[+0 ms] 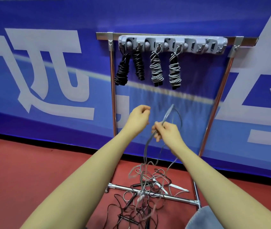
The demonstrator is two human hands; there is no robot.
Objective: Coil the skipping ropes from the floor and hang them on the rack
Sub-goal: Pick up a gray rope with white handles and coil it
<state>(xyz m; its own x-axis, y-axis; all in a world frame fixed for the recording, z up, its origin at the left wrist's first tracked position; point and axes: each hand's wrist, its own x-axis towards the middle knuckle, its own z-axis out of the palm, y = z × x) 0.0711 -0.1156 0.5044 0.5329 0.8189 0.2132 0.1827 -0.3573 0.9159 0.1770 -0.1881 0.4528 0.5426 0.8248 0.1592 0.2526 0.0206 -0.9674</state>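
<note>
Two bare forearms reach up from the bottom of the frame, with a patch of grey-blue cloth (202, 217) at the lower right edge. The right hand (167, 131), centre frame, has its fingers (156, 128) curled round a grey skipping rope (146, 146), a loop rising above the fist and the rest trailing down. The left hand (138, 117), just left of it, has fingers loosely curled; blur hides whether it pinches anything. Below, on the red floor (32, 171), a tangle of ropes (141, 195) lies across the rack's base bar. Four coiled bundles (148, 68) already hang from the grey hook strip (172, 44) at upper centre; hooks to its right look free. Coiling seems just begun: next, the rope must be drawn free of the tangle and wound in loops.
</note>
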